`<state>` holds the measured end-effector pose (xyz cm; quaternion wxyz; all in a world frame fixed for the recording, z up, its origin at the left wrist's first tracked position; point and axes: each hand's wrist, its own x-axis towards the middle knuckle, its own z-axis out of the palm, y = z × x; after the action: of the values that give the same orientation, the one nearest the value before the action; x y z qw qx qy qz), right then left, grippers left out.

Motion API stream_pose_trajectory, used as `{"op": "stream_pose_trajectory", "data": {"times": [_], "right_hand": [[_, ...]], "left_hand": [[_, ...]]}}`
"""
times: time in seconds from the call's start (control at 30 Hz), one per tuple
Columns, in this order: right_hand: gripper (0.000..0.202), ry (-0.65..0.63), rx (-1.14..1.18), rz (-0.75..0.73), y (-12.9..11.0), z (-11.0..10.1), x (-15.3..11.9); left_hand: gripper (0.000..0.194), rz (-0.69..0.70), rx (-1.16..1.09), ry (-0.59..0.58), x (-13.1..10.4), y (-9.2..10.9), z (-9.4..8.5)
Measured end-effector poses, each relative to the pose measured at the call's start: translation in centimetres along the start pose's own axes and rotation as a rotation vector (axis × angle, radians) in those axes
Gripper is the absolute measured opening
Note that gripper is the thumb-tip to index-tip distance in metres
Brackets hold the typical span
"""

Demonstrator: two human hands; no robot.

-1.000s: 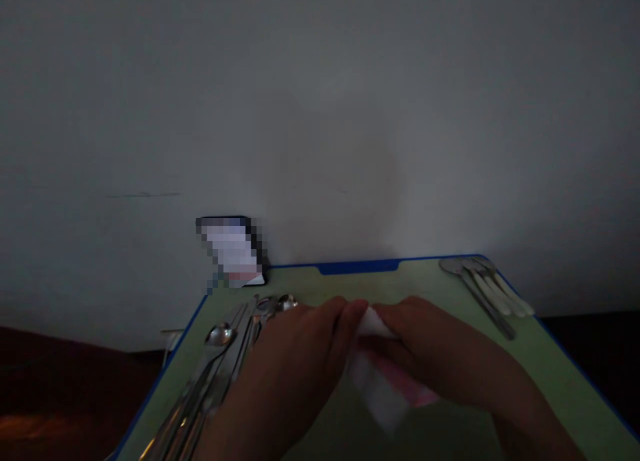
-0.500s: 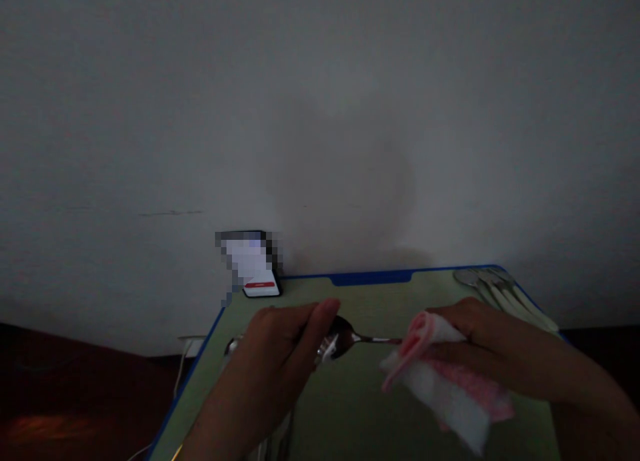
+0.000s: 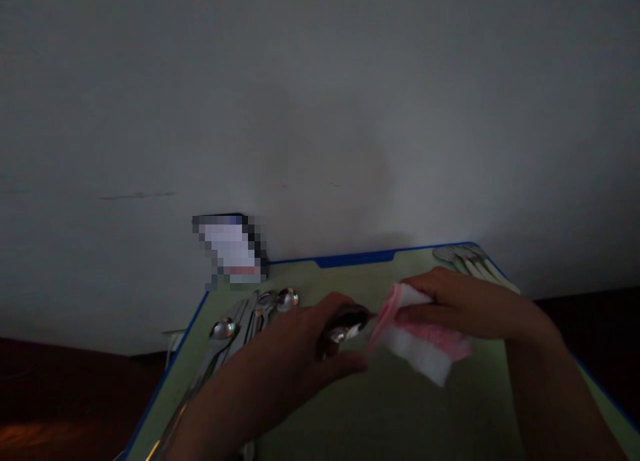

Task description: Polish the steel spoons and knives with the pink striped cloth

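A metal spoon (image 3: 354, 318) is held above the table between my two hands. My left hand (image 3: 305, 351) is curled round its bowl, the thumb stretched out below and apart from it. My right hand (image 3: 440, 300) is closed on a pink and white cloth (image 3: 425, 344), which is wrapped about the spoon's handle and hides most of it. The cloth's loose end hangs down below my right fingers.
Several metal spoons and other cutlery (image 3: 223, 328) lie on the left of the green, blue-edged table (image 3: 350, 274), partly behind my left arm. More cutlery (image 3: 473, 261) lies at the back right corner. A phone (image 3: 233, 248) leans on the wall (image 3: 320, 114) behind the table.
The cloth in my right hand has moved along the handle towards the bowl, so the hands are closer together. My left thumb has come off the bowl. The view has shifted slightly.
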<state>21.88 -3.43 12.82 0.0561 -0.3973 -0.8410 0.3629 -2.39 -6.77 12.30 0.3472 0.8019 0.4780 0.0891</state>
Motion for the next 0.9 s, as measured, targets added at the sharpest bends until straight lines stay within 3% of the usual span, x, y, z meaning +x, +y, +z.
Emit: {"op": "stream_pose_trajectory", "data": {"times": [0.1, 0.27, 0.37, 0.5, 0.67, 0.8, 0.9], "right_hand": [[0.035, 0.020, 0.050, -0.001, 0.3, -0.3, -0.1], [0.030, -0.027, 0.108, -0.088, -0.3, -0.4, 0.0], [0.027, -0.052, 0.123, -0.093, -0.7, -0.3, 0.1], [0.029, -0.079, 0.108, -0.067, -1.1, 0.0, 0.3], [0.027, -0.108, 0.111, -0.085, -1.1, -0.1, 0.0], [0.027, -0.095, 0.071, -0.061, -1.0, -0.2, -0.2], [0.030, -0.024, 0.155, -0.049, -1.0, -0.2, -0.2]], "left_hand": [[0.051, 0.008, 0.025, 0.106, 0.0, -0.6, -0.2], [0.040, 0.102, 0.101, 0.182, 0.2, 0.3, 0.3], [0.038, 0.161, 0.124, 0.158, 0.3, 1.2, 0.7], [0.024, 0.109, 0.126, 0.071, 0.2, 1.8, 0.4], [0.036, 0.009, 0.115, 0.009, 0.2, 1.5, -0.3], [0.038, -0.039, 0.117, 0.039, 0.3, 1.0, -0.5], [0.038, -0.041, 0.092, 0.041, 0.5, 0.9, -0.6]]}}
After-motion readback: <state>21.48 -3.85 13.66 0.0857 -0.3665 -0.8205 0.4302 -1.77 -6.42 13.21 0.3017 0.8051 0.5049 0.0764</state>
